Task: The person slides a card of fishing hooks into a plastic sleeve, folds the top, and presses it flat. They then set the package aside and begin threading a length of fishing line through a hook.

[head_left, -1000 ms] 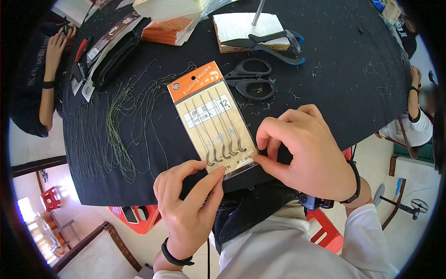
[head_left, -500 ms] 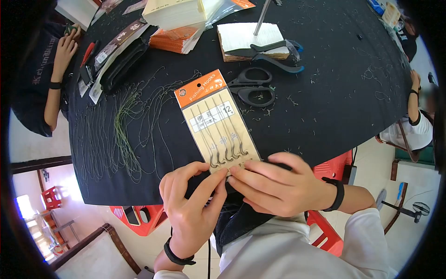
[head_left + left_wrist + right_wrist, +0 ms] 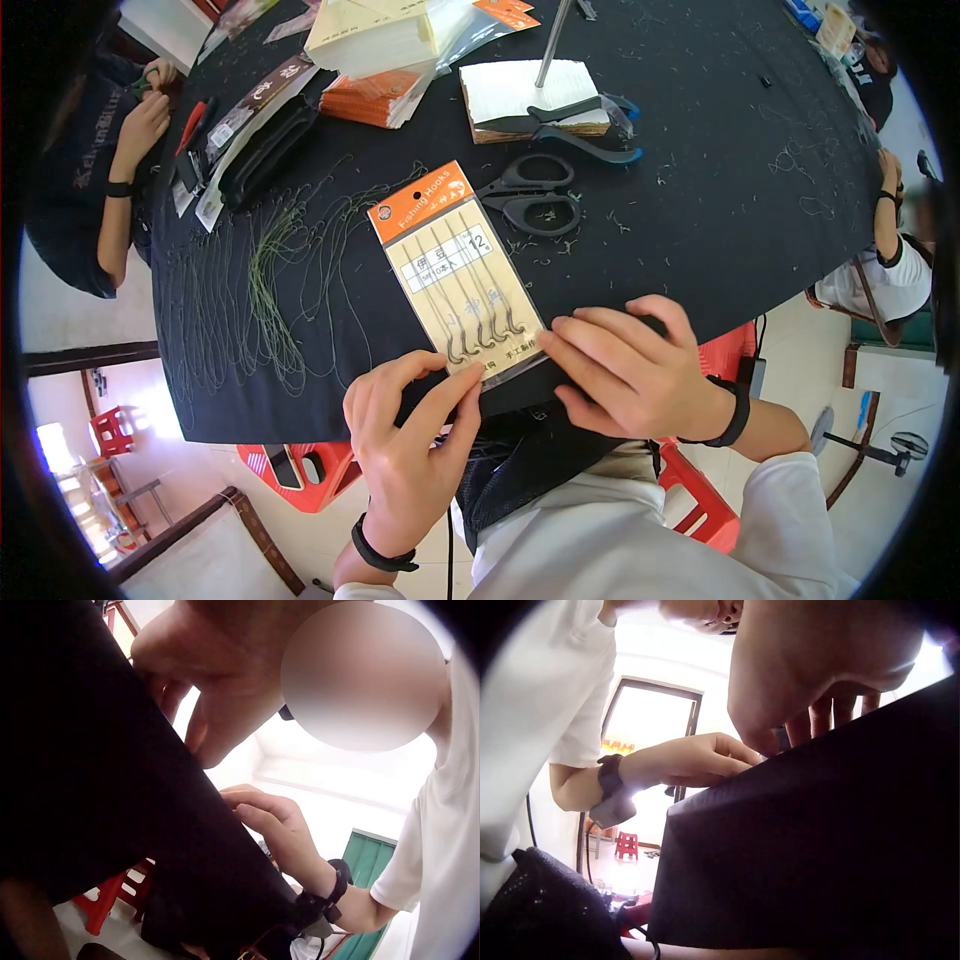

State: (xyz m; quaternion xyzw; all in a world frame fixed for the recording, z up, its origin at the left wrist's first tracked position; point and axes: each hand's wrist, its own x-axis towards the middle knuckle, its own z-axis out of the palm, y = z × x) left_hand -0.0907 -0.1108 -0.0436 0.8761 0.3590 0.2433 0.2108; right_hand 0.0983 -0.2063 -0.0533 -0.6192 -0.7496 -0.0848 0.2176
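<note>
A clear packet of fishing hooks (image 3: 455, 270) with an orange header lies on the black cloth, several hooks with lines inside it. My left hand (image 3: 410, 430) pinches or presses its lower left corner with thumb and index finger. At its lower right corner, fingertips of my right hand (image 3: 635, 375) touch the edge, the fingers fairly straight. In the left wrist view my left hand (image 3: 225, 667) is above the table edge, its fingertips hidden; the right wrist view shows my right hand (image 3: 817, 667) with fingers pointing down to the cloth.
Black scissors (image 3: 540, 195) lie beyond the packet; blue-tipped shears (image 3: 590, 145) rest by a white block (image 3: 530, 90). Looped lines (image 3: 270, 290) spread at left. Orange packets (image 3: 370, 98), a paper stack (image 3: 375, 40) and a black case (image 3: 265, 155) lie farther back. Other people sit at both sides.
My right hand has moved right, from beside the left fingertips at the packet's bottom edge to its lower right corner. My left hand has stayed at the lower left corner.
</note>
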